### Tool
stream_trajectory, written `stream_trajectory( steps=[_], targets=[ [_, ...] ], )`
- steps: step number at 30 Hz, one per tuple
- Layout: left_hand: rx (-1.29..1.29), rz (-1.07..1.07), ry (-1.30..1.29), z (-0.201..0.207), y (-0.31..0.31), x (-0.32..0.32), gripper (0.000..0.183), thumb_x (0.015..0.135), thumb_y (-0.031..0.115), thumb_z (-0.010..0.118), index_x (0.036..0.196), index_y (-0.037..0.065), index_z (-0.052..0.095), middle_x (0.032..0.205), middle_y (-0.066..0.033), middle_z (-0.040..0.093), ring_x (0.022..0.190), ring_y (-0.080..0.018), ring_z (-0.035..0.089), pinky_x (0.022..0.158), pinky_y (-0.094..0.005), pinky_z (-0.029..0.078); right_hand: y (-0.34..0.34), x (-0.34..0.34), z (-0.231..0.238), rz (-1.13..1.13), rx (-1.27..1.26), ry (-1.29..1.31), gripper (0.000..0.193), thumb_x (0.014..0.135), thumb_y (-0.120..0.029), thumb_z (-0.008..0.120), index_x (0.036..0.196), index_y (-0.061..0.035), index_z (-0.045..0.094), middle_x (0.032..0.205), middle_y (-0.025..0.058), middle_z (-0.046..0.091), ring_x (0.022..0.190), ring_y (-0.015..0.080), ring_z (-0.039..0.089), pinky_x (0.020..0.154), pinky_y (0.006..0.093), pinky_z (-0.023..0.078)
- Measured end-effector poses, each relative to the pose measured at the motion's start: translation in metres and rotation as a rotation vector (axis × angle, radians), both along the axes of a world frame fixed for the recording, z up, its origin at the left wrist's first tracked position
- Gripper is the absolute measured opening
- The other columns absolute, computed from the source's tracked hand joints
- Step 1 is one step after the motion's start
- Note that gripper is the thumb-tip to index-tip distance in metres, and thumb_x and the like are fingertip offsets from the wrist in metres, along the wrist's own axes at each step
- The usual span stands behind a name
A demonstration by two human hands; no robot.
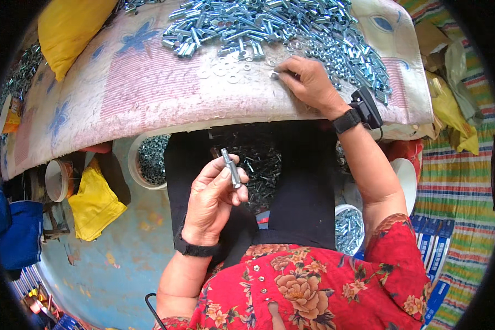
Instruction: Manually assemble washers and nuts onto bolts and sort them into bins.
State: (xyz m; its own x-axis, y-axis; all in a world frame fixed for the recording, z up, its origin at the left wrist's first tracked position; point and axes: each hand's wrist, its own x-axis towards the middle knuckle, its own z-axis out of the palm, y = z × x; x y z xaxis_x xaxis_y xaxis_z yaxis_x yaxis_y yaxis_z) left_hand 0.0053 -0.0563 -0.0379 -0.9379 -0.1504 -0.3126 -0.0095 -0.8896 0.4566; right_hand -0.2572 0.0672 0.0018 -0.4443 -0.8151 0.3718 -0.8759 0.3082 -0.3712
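Note:
My left hand [210,195] is closed round a silver sleeve anchor bolt [231,169], held above my lap with its threaded end tilted up and away from me. On the table, my right hand [309,82] pinches a small metal nut [274,76] between thumb and forefinger; the fingers partly hide it. Loose flat washers [221,70] lie left of that hand. Beyond them spreads a big heap of bolts with sleeves [247,25]. Many small nuts [327,52] are scattered just past my right hand.
A patterned cloth [148,82] covers the table. Below its edge stand a white bucket of nuts [133,165] and, by my right thigh, a tub of metal parts [362,224]. Dark metal parts [258,170] lie between my knees. Yellow bags [95,203] and a striped sheet [462,209] flank me.

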Motion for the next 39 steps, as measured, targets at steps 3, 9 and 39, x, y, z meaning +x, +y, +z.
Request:
stream_trajectory(
  steps=[3,9,39],
  targets=[
    [-0.028,-0.001,-0.013,0.002,-0.001,0.001,0.025,0.089,0.013,0.052,0.11,0.0,0.053,0.084,-0.0138,0.063,0.06,-0.0178,0.062,0.049,-0.0207,0.048,0.0,0.002,0.0,0.007,-0.018,0.016,0.012,0.077,-0.012,0.06,0.084,-0.0025,0.062,0.077,0.0136,0.06,0.07,0.0294,0.059,0.062,0.0338,0.047],
    [-0.058,-0.026,-0.015,0.002,0.002,0.001,0.025,0.088,0.013,0.053,0.111,0.0,0.053,0.084,-0.0129,0.063,0.061,-0.0168,0.062,0.049,-0.0202,0.047,-0.012,0.0,-0.003,-0.007,0.073,0.216,0.011,0.077,-0.014,0.061,0.077,-0.0026,0.061,0.071,0.0123,0.057,0.066,0.0303,0.057,0.059,0.0366,0.046],
    [-0.79,0.003,0.07,0.016,0.015,-0.027,0.025,0.083,0.009,0.061,0.106,0.0,0.06,0.086,-0.0041,0.062,0.069,-0.008,0.055,0.061,-0.0206,0.043,0.02,0.122,0.021,0.15,-0.373,-1.077,0.012,0.085,-0.006,0.057,0.093,0.0003,0.064,0.074,-0.0011,0.06,0.064,0.0031,0.05,0.054,0.0182,0.041]
  ],
)
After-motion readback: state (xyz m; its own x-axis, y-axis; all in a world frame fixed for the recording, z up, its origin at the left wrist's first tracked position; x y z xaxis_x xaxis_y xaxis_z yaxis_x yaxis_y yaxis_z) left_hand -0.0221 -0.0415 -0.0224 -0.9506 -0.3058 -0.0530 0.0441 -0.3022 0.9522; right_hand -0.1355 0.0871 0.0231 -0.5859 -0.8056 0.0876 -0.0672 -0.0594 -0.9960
